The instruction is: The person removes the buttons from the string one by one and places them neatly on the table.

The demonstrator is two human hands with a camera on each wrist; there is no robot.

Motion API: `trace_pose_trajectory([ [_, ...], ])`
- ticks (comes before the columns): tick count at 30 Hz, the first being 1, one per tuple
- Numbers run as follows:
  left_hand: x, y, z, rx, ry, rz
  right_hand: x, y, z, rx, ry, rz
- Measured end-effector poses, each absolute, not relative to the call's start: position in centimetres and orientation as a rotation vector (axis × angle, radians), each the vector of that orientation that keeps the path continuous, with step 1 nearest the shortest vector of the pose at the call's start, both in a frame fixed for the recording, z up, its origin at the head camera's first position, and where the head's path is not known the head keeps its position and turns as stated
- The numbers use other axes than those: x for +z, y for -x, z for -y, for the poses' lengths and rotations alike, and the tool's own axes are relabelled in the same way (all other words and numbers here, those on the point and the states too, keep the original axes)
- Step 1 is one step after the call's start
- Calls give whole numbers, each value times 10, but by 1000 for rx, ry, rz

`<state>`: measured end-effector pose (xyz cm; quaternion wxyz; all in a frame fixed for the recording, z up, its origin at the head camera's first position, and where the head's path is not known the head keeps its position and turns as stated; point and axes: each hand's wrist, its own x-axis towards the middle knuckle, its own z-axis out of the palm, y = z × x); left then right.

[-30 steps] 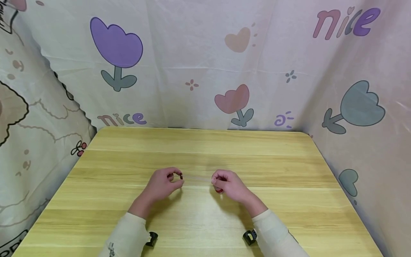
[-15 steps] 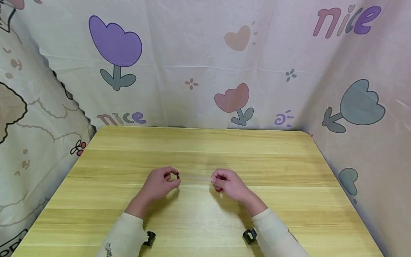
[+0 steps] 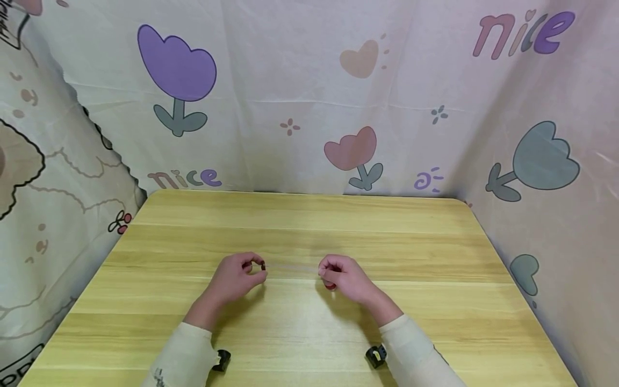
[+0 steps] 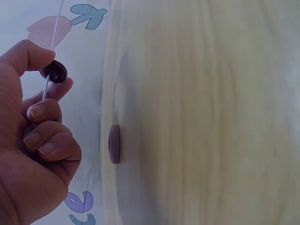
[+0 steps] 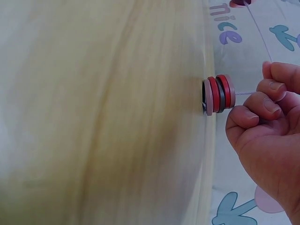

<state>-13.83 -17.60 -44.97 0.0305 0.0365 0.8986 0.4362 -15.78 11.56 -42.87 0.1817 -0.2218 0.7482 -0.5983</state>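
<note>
My left hand (image 3: 234,277) pinches a small dark round button (image 4: 55,71) between thumb and forefinger, its other fingers curled. A thin pale string (image 4: 57,23) passes through the button's hole and stretches across to my right hand (image 3: 344,277), which pinches it with curled fingers. Below the right hand hangs a stack of threaded buttons (image 5: 219,94), mauve, red and black, face to face; in the head view only a red edge shows under the hand. In the left wrist view a mauve button (image 4: 114,144) appears edge-on; whether it hangs or stands, I cannot tell.
Both hands are above a light wooden table (image 3: 300,338). A printed cloth (image 3: 271,64) hangs behind it and along both sides. Near each cuff sits a black wrist-camera mount (image 3: 221,360), one per arm.
My left hand has drawn steadily left with the dark button, so the stretch of string between the hands is longer. My right hand has stayed in place.
</note>
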Motion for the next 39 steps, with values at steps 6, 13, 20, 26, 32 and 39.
trace_pose_trajectory([
  [6,-451,137,180,1336,-81,-2783,-428,157,-116,-1689,627,-2111],
  [13,-452,137,185,1317,-55,-2795,-427,157,-115,-1685,622,-2125],
  [20,-453,136,191,1296,-48,-2814,-446,165,-117,-1677,610,-2129],
  [26,-453,134,194,1289,-25,-2813,-459,171,-118,-1665,617,-2142],
  [32,-451,132,198,1311,35,-2765,-451,167,-118,-1675,591,-2135],
  [39,-449,128,208,1289,77,-2755,-431,161,-117,-1666,599,-2122],
])
